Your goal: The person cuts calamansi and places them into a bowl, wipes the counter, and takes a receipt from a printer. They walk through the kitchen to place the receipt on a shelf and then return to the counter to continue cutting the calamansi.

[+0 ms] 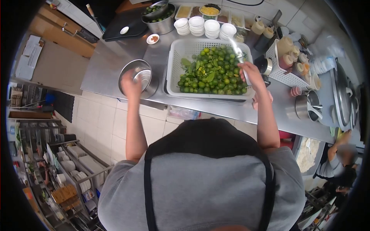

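My left hand (130, 85) grips the near rim of a round steel bowl (143, 73) on the steel counter (108, 61). A knife (239, 57) is in my right hand (250, 73), its blade pointing away over a white plastic basket (181, 48). The basket is full of small green limes (216, 73) with leaves among them. My right hand hovers at the basket's right edge.
Stacks of small white dishes (204, 27), a steel pot of limes (160, 19), food trays (210, 10) and a black board (125, 25) line the far counter. Cups, containers and a steel pot (306, 106) stand at right. Another person (339, 161) works at lower right. Dish racks (69, 169) stand at left.
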`<action>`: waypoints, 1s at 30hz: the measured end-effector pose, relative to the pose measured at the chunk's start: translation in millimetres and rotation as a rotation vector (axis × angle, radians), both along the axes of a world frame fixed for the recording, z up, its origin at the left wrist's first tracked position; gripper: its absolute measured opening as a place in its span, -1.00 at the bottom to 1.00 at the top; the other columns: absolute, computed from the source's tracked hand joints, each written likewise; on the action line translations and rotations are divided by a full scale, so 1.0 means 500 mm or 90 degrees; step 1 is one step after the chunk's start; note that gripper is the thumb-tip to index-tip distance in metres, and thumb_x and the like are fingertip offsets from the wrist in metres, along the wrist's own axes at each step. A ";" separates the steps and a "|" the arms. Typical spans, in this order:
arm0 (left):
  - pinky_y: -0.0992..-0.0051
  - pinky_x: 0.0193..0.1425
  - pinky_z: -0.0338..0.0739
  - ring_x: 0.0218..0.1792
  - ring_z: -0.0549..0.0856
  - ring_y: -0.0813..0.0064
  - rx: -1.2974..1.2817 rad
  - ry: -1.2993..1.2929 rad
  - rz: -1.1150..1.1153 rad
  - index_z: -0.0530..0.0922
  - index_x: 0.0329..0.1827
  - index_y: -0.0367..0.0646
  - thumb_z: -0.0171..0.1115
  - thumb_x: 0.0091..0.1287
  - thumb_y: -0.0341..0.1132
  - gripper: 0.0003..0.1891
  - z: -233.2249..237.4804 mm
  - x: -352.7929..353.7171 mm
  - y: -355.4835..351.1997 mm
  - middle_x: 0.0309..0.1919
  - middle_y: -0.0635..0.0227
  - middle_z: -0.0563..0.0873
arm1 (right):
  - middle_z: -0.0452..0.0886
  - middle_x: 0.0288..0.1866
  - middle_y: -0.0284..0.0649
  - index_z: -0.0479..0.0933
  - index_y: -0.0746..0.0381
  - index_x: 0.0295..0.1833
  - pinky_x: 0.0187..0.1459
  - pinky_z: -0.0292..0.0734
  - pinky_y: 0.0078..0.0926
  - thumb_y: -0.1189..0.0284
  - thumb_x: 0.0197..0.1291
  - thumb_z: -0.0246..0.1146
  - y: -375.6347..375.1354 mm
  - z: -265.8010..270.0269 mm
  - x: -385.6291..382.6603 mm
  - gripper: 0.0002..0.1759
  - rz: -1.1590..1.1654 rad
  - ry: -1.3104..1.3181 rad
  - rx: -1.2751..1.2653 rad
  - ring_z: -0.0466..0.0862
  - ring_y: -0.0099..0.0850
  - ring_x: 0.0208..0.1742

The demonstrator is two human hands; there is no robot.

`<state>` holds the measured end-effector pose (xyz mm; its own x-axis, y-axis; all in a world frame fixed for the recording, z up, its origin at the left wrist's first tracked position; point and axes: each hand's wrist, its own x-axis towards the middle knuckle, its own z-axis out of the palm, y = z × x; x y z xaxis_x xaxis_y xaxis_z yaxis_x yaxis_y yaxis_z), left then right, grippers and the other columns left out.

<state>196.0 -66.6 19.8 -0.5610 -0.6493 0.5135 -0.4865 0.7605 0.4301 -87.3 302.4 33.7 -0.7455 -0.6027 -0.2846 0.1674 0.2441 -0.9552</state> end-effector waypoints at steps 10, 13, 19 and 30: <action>0.21 0.19 0.28 0.16 0.40 0.20 -0.069 -0.168 -0.741 0.54 -0.06 -0.07 0.29 -0.03 -0.08 -0.54 -0.043 -0.353 0.364 0.06 0.26 0.50 | 0.55 -0.55 -0.14 0.38 0.37 -0.18 -0.58 0.52 -0.52 0.35 0.27 0.06 -0.033 -0.069 0.034 -0.75 -0.214 0.180 0.117 0.59 -0.45 -0.63; 0.17 0.18 0.27 0.18 0.38 0.19 -0.096 -0.246 -0.732 0.55 -0.07 -0.05 0.31 -0.09 0.00 -0.49 -0.063 -0.363 0.351 0.13 0.27 0.44 | 0.55 -0.56 -0.15 0.37 0.36 -0.22 -0.59 0.51 -0.52 0.34 0.27 0.06 -0.047 -0.073 0.062 -0.74 -0.174 0.143 0.097 0.59 -0.42 -0.64; 0.06 0.18 0.26 0.23 0.28 0.19 -0.045 -0.362 -0.672 0.57 -0.10 0.04 0.33 -0.19 0.03 -0.47 -0.037 -0.339 0.285 0.20 0.36 0.33 | 0.58 -0.44 -0.11 0.38 0.34 -0.21 -0.56 0.52 -0.52 0.32 0.28 0.06 -0.072 -0.100 0.073 -0.74 -0.126 -0.023 -0.050 0.63 -0.37 -0.57; 0.27 0.21 0.34 0.14 0.38 0.13 0.131 -0.411 -0.531 0.53 -0.16 -0.05 0.40 -0.14 -0.27 -0.58 -0.025 -0.296 0.122 0.15 0.26 0.36 | 0.48 -0.37 -0.35 0.42 0.28 0.04 -0.36 0.54 -0.62 0.28 0.35 -0.01 -0.054 -0.066 0.094 -0.68 -0.124 -0.143 -0.168 0.60 -0.52 -0.30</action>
<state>48.2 -5.4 7.2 -0.9932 0.0243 -0.1141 -0.0280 0.8997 0.4355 -40.2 275.2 0.7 -0.7899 -0.5305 -0.3076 0.3983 -0.0624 -0.9151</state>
